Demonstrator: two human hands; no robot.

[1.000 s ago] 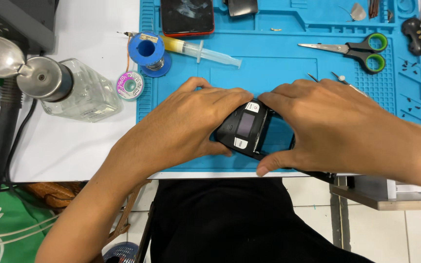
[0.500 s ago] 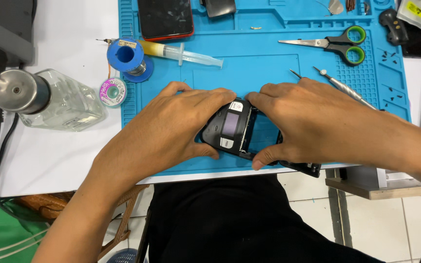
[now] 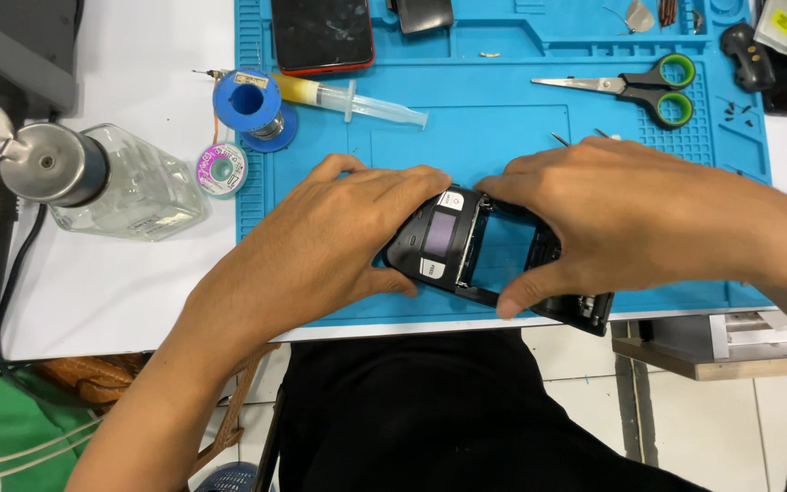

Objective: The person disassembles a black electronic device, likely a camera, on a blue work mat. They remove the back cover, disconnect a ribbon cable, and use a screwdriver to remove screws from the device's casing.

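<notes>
Since the earlier frame both hands have spread apart — left hand point(image 3: 339, 241) and right hand point(image 3: 621, 219) now grip opposite ends of the small black plastic handheld device point(image 3: 466, 246) on the blue silicone work mat point(image 3: 503, 118) — and uneven prying might crack its casing.

A blue silicone work mat point(image 3: 503, 82) lies on the white table point(image 3: 120, 292). Near its front edge sits a small black handheld device with a little screen point(image 3: 453, 241), between the left hand point(image 3: 321, 241) and right hand point(image 3: 621, 214). Behind it lie a clear plastic syringe point(image 3: 357, 98) and green-handled scissors point(image 3: 630, 87). Left of the mat stands a clear glass bottle point(image 3: 129, 187).
</notes>
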